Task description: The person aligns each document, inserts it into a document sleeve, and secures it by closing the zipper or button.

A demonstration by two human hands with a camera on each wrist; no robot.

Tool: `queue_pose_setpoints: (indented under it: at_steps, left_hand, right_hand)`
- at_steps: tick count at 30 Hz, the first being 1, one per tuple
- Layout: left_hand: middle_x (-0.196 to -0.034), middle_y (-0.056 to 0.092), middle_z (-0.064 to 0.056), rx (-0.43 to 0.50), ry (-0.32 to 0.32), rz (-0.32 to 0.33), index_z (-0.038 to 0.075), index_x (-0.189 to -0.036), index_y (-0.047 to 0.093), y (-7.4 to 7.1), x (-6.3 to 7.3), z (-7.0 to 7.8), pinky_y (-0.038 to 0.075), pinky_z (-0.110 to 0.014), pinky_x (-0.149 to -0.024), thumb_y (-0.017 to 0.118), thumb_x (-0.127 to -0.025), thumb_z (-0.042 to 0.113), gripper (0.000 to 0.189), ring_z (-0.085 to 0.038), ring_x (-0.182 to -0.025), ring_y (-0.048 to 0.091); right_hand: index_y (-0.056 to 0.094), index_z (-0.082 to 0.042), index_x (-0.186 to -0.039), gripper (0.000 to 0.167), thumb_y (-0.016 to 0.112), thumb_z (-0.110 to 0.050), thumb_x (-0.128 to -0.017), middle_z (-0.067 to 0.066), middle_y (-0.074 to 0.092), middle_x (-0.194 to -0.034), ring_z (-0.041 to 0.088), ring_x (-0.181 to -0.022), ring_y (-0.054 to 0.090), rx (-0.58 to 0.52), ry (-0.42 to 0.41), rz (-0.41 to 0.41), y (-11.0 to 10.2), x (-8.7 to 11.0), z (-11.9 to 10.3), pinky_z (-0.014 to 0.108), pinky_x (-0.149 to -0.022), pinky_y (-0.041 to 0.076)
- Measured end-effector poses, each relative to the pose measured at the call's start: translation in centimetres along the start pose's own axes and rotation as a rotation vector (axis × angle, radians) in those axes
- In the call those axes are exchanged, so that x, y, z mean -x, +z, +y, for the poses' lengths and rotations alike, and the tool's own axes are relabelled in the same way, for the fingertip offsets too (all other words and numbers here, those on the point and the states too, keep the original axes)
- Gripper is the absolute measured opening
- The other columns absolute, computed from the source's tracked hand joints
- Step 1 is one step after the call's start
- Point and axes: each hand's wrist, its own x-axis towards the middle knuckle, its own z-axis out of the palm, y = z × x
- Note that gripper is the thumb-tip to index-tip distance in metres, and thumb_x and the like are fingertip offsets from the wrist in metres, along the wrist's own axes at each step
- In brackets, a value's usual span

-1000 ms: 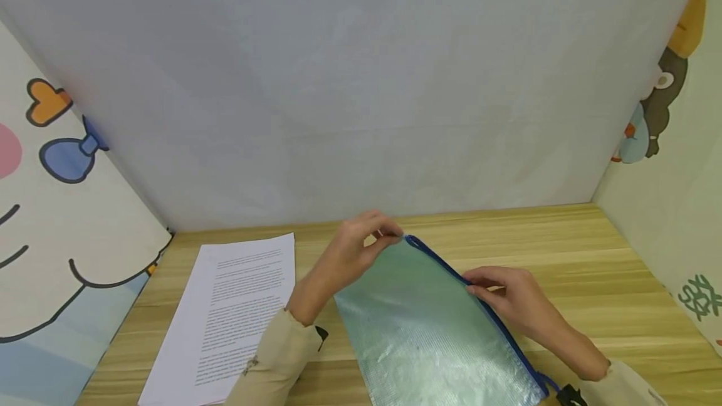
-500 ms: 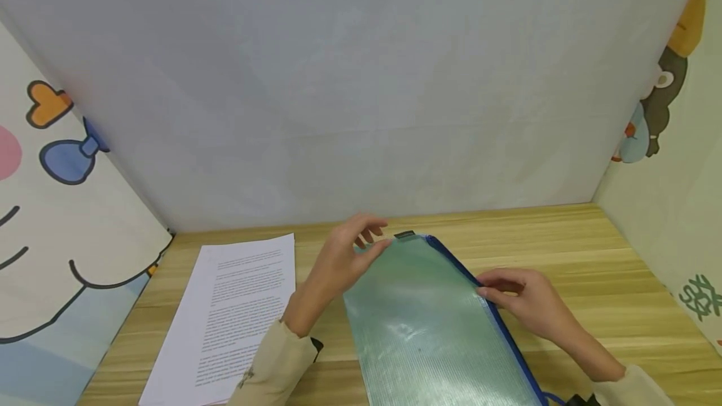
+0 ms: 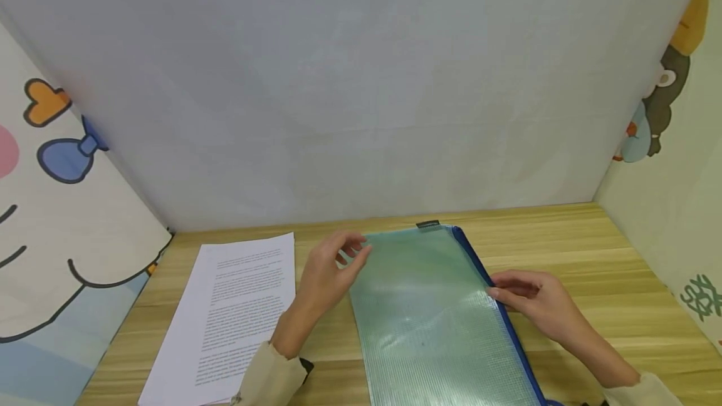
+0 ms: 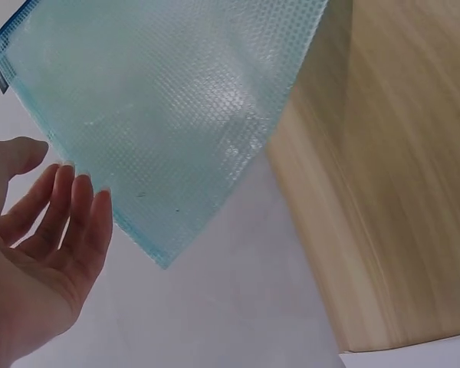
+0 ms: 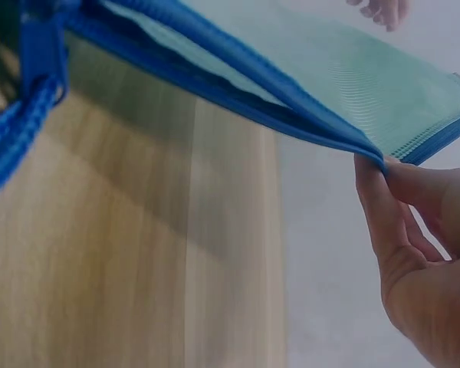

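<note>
A pale green mesh zipper pouch point(image 3: 423, 324) with a blue zipper edge point(image 3: 516, 337) is in the middle of the head view. My right hand point(image 3: 544, 306) pinches that edge between thumb and fingers. In the right wrist view the two blue zipper strips stand apart between the pinch and the zipper pull point(image 5: 42, 50), which carries a blue cord point(image 5: 11, 142). My left hand point(image 3: 329, 274) is by the pouch's far left corner, fingers loosely bent and nothing held. The left wrist view has its fingertips point(image 4: 100, 203) right at the pouch's short edge, near a small black tag point(image 4: 1, 79).
Printed white paper sheets point(image 3: 242, 312) lie left of the pouch on the wood-grain table point(image 3: 598, 249). A pale grey wall point(image 3: 383, 93) rises behind the table's far edge. Side panels with cartoon pictures point(image 3: 68, 158) flank it.
My left hand has let go of the pouch's far corner and drawn back to the left. The pouch has swung straighter and its tag now shows; my right hand has moved slightly right, still pinching the zipper edge.
</note>
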Motion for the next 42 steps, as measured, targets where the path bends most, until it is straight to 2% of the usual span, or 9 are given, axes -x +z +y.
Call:
queue_pose_setpoints:
  at_steps: [4, 9, 12, 15, 22, 26, 31, 37, 42]
  left_hand:
    - [-0.09, 0.07, -0.008, -0.039, -0.079, 0.033, 0.002, -0.1, 0.072, -0.2, 1.1, -0.2, 0.058, -0.032, -0.06, 0.077, -0.09, 0.005, 0.011, -0.021, -0.078, 0.068]
    - [-0.088, 0.072, -0.007, -0.071, -0.284, 0.07, 0.002, -0.1, 0.073, -0.5, 2.5, -0.4, 0.057, -0.03, -0.062, 0.075, -0.092, 0.007, 0.009, -0.022, -0.079, 0.07]
    - [-0.086, 0.072, -0.008, -0.084, -0.417, 0.034, 0.0, -0.102, 0.073, -0.7, 3.1, -0.4, 0.059, -0.034, -0.067, 0.074, -0.093, 0.009, 0.013, -0.024, -0.079, 0.071]
    - [-0.09, 0.073, -0.01, -0.081, -0.515, -0.061, -0.003, -0.107, 0.073, -0.8, 3.8, -0.1, 0.061, -0.04, -0.073, 0.072, -0.095, 0.012, 0.019, -0.027, -0.082, 0.072]
    - [-0.101, 0.073, -0.016, 0.066, -0.561, -0.277, -0.007, -0.109, 0.072, -0.9, 5.1, 0.1, 0.061, -0.041, -0.078, 0.07, -0.097, 0.013, 0.023, -0.033, -0.091, 0.072]
    - [-0.098, 0.071, -0.014, 0.133, -0.545, -0.334, -0.004, -0.103, 0.069, -0.9, 5.6, 0.2, 0.061, -0.039, -0.078, 0.073, -0.094, 0.007, 0.015, -0.032, -0.09, 0.072]
    - [-0.093, 0.069, -0.012, 0.183, -0.562, -0.336, -0.007, -0.104, 0.064, -1.1, 5.7, 0.3, 0.06, -0.033, -0.072, 0.073, -0.092, 0.0, 0.017, -0.027, -0.083, 0.07]
    - [-0.094, 0.066, -0.017, 0.307, -0.646, -0.277, -0.013, -0.112, 0.06, -1.1, 5.8, 0.6, 0.062, -0.037, -0.066, 0.066, -0.094, -0.008, 0.019, -0.027, -0.08, 0.07]
    - [-0.095, 0.066, -0.016, 0.293, -0.673, -0.239, -0.011, -0.114, 0.06, -1.1, 5.9, 0.5, 0.062, -0.037, -0.065, 0.064, -0.097, -0.005, 0.018, -0.024, -0.08, 0.069]
  right_hand:
    - [0.068, 0.012, -0.118, 0.031, 0.073, -0.008, -0.096, 0.019, 0.075, -0.104, 0.008, -0.088, 0.073, -0.015, 0.021, 0.015, -0.1, 0.2, 0.1, 0.029, -0.072, 0.062]
    - [0.067, 0.013, -0.118, 0.033, 0.075, -0.01, -0.095, 0.015, 0.076, -0.102, 0.01, -0.088, 0.074, -0.036, 0.044, 0.033, -0.2, 0.5, 0.2, 0.03, -0.073, 0.062]
    - [0.067, 0.013, -0.118, 0.034, 0.075, -0.011, -0.095, 0.01, 0.077, -0.101, 0.01, -0.089, 0.074, -0.056, 0.058, 0.039, -0.2, 0.7, 0.2, 0.03, -0.073, 0.062]
    - [0.066, 0.013, -0.119, 0.034, 0.074, -0.01, -0.095, 0.006, 0.078, -0.1, 0.01, -0.089, 0.074, -0.081, 0.07, 0.034, -0.3, 0.8, 0.1, 0.03, -0.074, 0.062]
    - [0.065, 0.013, -0.121, 0.037, 0.073, -0.013, -0.096, 0.006, 0.077, -0.102, 0.011, -0.09, 0.074, -0.103, 0.102, 0.034, -0.4, 0.9, -0.1, 0.03, -0.075, 0.062]
    - [0.064, 0.013, -0.124, 0.04, 0.074, -0.014, -0.096, 0.006, 0.077, -0.103, 0.011, -0.09, 0.074, -0.11, 0.141, 0.054, -0.3, 0.9, 0.0, 0.031, -0.075, 0.062]
    - [0.061, 0.014, -0.128, 0.043, 0.073, -0.014, -0.096, 0.003, 0.076, -0.103, 0.008, -0.09, 0.073, -0.149, 0.201, 0.059, 0.0, 0.8, 0.1, 0.028, -0.077, 0.061]
    - [0.06, 0.014, -0.13, 0.046, 0.075, -0.012, -0.095, 0.001, 0.075, -0.107, 0.007, -0.091, 0.072, -0.232, 0.274, 0.043, 0.6, 0.7, 0.3, 0.026, -0.079, 0.06]
    - [0.06, 0.011, -0.132, 0.049, 0.077, -0.015, -0.094, 0.005, 0.073, -0.11, 0.009, -0.094, 0.072, -0.243, 0.318, 0.031, 1.2, 0.8, 0.4, 0.027, -0.081, 0.06]
